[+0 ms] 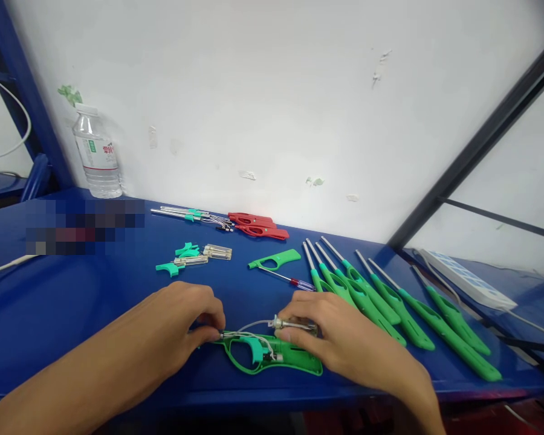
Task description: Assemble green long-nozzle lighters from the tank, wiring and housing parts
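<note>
An open green lighter shell lies near the front edge of the blue table, with a teal trigger and thin wires inside it. My left hand pinches the metal tube end at the shell's left tip. My right hand is closed on a small clear and metal gas part just above the shell's right half. A wire loops between the two hands.
Several finished green long-nosed lighters lie in a row to the right. A green shell half, a small screwdriver, teal triggers, clear parts and red shells lie behind. A water bottle stands at the back left.
</note>
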Demonstrator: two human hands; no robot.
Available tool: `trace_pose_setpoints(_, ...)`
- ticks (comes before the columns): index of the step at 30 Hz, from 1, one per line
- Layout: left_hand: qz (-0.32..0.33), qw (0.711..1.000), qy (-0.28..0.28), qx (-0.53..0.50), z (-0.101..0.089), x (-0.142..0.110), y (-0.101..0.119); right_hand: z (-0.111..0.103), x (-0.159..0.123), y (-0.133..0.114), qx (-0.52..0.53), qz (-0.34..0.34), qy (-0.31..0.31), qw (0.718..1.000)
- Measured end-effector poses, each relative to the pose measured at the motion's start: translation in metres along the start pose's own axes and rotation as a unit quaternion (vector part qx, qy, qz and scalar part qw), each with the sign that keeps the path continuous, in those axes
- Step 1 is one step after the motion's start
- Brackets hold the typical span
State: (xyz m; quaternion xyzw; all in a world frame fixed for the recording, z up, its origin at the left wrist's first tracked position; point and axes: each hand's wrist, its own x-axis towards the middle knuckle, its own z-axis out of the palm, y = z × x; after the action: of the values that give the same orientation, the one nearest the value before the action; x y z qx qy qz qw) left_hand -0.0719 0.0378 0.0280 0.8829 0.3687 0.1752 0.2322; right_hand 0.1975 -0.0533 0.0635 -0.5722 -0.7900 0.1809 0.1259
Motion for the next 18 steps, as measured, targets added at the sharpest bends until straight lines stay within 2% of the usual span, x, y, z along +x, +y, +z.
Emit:
trace_pose_setpoints(6, -0.015, 0.999, -0.049, 0.018, 0.0023, 0.0048, -0.0017, 0.0011, 0.0037, -0.0035, 0.005, 0.029, -0.027, 0.999)
trace_pose_setpoints(12, -0.047, 0.997, -0.061, 0.017, 0.0004, 0.0073, 0.0032, 0.0016, 0.0071, -0.0054, 0.019, 0.036, -0.028, 0.999)
trace_pose_setpoints(18, -0.04, 0.997, -0.056, -0.03, -0.0033, 0.0077, 0.0078, 0.0041, 0.0078, -0.0063, 0.033, 0.033, -0.033, 0.998)
